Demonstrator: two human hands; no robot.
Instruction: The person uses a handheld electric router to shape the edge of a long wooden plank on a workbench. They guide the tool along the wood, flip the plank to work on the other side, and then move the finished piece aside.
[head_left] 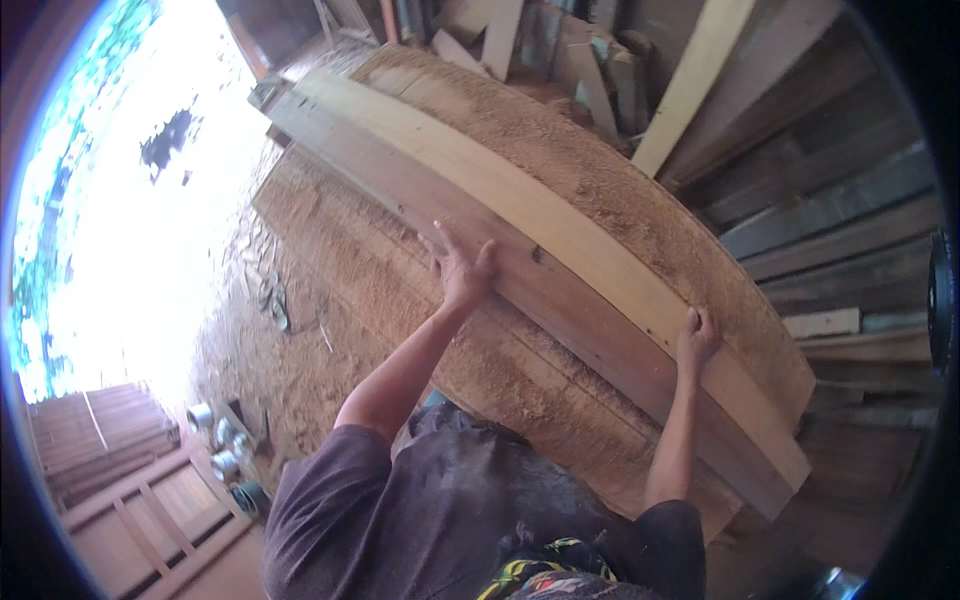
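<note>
Two long boards lie side by side, a pale yellow board (540,210) on the far side and a browner board (560,285) nearer to me. Along the near edge of the brown board, my left hand (463,272) rests with its fingers spread and its thumb apart. My right hand (698,342) is closed on top of the pale board, towards its right end. Its fingers are curled in, and whatever they may hold is hidden. A dark knot (538,255) marks the brown board between the hands.
Beneath the boards is a wide workbench (420,85) strewn with sawdust. Planks (830,230) are stacked along the right, and a pale plank (690,90) leans at the back. Offcuts (600,80) stand behind the bench. Wooden frames (160,520) lie at lower left, near several cans (200,416).
</note>
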